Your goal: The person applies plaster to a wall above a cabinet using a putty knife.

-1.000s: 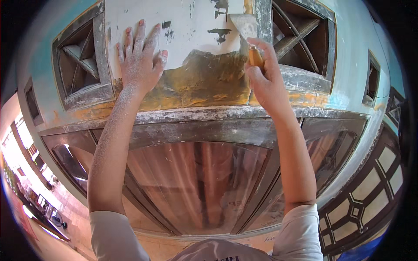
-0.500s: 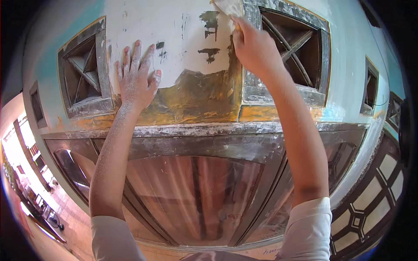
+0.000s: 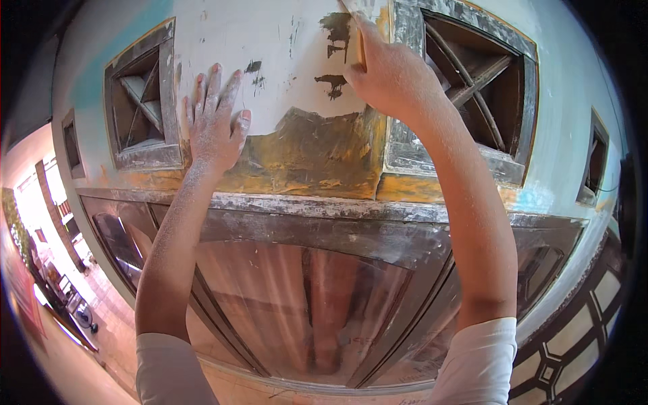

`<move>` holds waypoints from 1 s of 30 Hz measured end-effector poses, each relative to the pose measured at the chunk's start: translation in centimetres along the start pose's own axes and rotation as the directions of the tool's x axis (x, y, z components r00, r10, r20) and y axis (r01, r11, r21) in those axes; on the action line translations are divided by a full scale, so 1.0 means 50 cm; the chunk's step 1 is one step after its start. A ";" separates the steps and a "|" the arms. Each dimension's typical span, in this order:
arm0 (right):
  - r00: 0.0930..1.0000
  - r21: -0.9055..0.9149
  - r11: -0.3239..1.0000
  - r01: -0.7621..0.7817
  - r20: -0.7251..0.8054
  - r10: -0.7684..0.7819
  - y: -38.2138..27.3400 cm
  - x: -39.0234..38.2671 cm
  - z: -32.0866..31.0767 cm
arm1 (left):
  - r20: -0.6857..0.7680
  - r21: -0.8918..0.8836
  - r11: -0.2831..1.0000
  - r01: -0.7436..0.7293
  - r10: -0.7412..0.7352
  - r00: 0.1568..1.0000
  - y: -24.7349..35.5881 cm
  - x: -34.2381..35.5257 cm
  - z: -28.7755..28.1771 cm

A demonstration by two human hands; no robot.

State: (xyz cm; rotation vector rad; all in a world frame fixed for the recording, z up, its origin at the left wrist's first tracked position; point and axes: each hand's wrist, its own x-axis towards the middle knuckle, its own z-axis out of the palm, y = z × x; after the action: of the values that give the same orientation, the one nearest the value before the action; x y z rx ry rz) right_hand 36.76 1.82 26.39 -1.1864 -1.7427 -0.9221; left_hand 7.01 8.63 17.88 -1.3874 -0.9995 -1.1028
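- I'd call the wall (image 3: 260, 34) only partly worked: the upper stretch between the two vents is mostly white, with small dark flecks in it.
- What looks unfinished to me: two ragged dark patches (image 3: 332, 86) beside the tool, where white is missing, and the brown-and-ochre band (image 3: 310, 155) below, which meets the white along a jagged line.
- The scraper (image 3: 360, 52) is high on the wall, near the white panel's right edge, just left of the right vent (image 3: 480, 82).
- Its long axis runs nearly up and down, leaning a little left at the top; the blade end points upward and the orange handle comes down into the palm.
- The right hand (image 3: 391, 74) is wrapped around that handle, forefinger stretched up along the tool.
- The blade slips out of sight at the top, so I can't swear its edge is touching.
- The left hand (image 3: 212, 128) holds nothing; it lies against the wall, fingers spread and pointing up, near the left vent (image 3: 140, 101), dust powdering its skin and forearm.
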 end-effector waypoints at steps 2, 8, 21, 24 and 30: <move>1.000 -0.031 0.999 0.013 0.018 -0.013 0.006 -0.021 0.000 | 0.001 0.019 1.000 0.007 -0.007 1.000 0.001 -0.009 -0.003; 0.992 -0.146 0.987 0.068 -0.095 -0.083 0.022 0.016 -0.051 | 0.025 0.100 0.994 -0.050 0.048 0.999 -0.009 0.007 -0.015; 0.989 -0.268 0.963 0.034 0.149 0.007 -0.088 0.027 -0.029 | -0.089 -0.007 0.999 0.034 -0.034 0.995 -0.048 0.084 0.016; 0.998 -0.263 0.963 0.059 -0.004 -0.063 0.026 0.149 -0.051 | -0.098 -0.053 0.998 0.031 -0.036 0.995 -0.016 0.097 0.021; 0.986 -0.280 0.949 0.144 -0.036 -0.160 -0.055 0.111 0.049 | -0.091 -0.025 0.999 0.035 -0.037 0.995 -0.026 0.089 0.021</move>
State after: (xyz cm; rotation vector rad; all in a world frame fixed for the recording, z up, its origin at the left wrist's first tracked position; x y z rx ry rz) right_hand 32.36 5.15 30.11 -1.1967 -1.7155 -1.3152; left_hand 6.86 9.79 22.46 -1.3296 -0.9516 -1.1979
